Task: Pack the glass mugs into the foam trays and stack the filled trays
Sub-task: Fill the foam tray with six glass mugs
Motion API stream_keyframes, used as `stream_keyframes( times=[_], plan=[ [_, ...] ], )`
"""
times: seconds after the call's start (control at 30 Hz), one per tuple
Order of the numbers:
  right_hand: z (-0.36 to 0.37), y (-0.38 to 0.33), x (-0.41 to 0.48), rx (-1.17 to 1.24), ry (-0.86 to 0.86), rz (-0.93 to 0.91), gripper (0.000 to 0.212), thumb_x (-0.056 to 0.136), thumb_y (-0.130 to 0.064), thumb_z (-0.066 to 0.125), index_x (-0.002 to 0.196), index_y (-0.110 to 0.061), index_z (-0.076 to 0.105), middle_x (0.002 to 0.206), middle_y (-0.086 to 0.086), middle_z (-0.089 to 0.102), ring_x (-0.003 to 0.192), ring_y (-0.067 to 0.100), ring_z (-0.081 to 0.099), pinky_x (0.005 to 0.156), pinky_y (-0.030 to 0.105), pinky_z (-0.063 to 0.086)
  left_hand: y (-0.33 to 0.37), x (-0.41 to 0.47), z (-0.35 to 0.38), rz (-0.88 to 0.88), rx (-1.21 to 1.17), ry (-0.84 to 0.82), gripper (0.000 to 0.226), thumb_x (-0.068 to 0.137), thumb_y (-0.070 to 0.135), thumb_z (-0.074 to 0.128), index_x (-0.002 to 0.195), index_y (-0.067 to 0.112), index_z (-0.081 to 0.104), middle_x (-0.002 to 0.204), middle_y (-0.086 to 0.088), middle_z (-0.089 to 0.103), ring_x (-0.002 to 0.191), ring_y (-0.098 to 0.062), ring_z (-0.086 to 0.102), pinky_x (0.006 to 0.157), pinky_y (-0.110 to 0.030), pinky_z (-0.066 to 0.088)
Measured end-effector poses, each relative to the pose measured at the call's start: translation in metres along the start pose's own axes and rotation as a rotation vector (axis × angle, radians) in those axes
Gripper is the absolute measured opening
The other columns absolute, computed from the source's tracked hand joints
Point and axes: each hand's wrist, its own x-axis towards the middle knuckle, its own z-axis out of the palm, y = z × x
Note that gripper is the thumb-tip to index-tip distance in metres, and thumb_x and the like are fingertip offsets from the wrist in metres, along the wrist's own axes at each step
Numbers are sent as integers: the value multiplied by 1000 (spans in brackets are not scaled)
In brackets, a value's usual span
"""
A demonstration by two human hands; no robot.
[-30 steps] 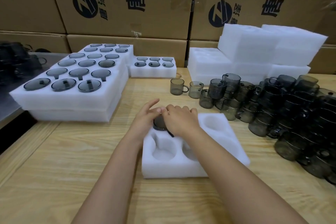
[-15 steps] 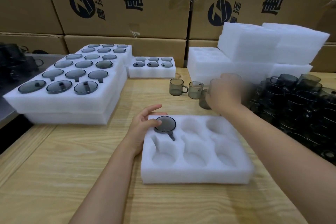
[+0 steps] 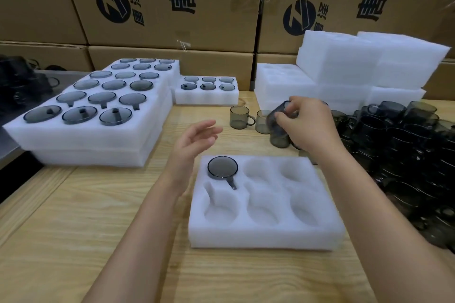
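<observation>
Presently, a smoky glass mug is gripped, tilted, by the curled fingers of the right hand, apparently just above the table. The left hand is held open and empty beside the foam tray, in whose far-left pocket a second mug is seated.

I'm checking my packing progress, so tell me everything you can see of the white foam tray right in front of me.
The white rectangular foam tray lies flat on the pale wooden table. Soft-looking moulded foam, it has six round pockets in two rows of three. One smoky grey glass mug sits in the far left pocket, handle toward the near row; the other five pockets are empty. No hand touches it: the left hand hovers beyond, the right hand grips a loose glass mug farther off.
</observation>
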Motion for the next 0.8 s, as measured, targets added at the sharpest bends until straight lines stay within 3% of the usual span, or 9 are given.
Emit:
stream_keyframes(
  times=[0.07,0.2,0.33,0.47,0.6,0.67,0.73,0.8],
  plan=[
    [-5,-12,-16,155,-41,31,29,81,-21,65,63,-1,55,95,17,67,92,32,61,75,35,48,9,-1,7,76,152,-90,49,71,20,63,119,24,56,114,4,68,109,-10,61,90,-18,44],
    [-4,-25,-34,233,-117,55,27,81,-35,67,63,-17,58,73,0,64,70,15,56,57,25,41,17,-6,37,195,497,-211,57,72,28,77,121,42,53,113,20,64,108,4,56,87,-8,40],
    [-3,-21,-35,118,-252,21,26,82,-46,63,86,-20,65,87,-2,63,79,10,54,55,20,36,7,-4,44,170,509,-159,35,83,24,71,107,46,57,105,17,67,107,4,57,88,-28,49],
    [-6,-7,-33,120,-405,38,36,78,-45,69,104,-26,53,98,-7,59,77,2,54,52,14,40,-1,-3,40,101,525,-232,36,91,22,61,108,54,55,112,20,66,111,8,55,82,-23,47],
    [-1,-2,-35,74,-397,53,59,73,-54,70,122,-27,51,97,-5,60,85,11,57,64,24,43,-5,-3,40,37,567,-249,36,95,20,53,118,48,57,118,20,63,115,-2,55,91,-28,48],
    [7,-4,-37,1,-347,33,56,72,-60,68,114,-24,58,92,-5,59,89,13,56,69,28,43,-5,-3,39,24,547,-226,38,96,17,50,104,53,59,104,25,65,100,1,60,83,-24,48],
    [15,-8,-40,-58,-319,20,55,71,-64,66,106,-21,61,88,-3,60,90,16,56,70,29,44,-5,-2,38,13,535,-214,37,93,12,45,98,43,65,75,27,63,67,5,56,59,-21,43],
    [22,-12,-42,-102,-292,-6,53,74,-61,64,106,-19,63,92,1,63,94,20,57,71,30,44,-7,-1,38,-3,545,-196,38,89,9,41,100,33,68,58,25,56,52,4,48,53,-24,38]
  ],
)
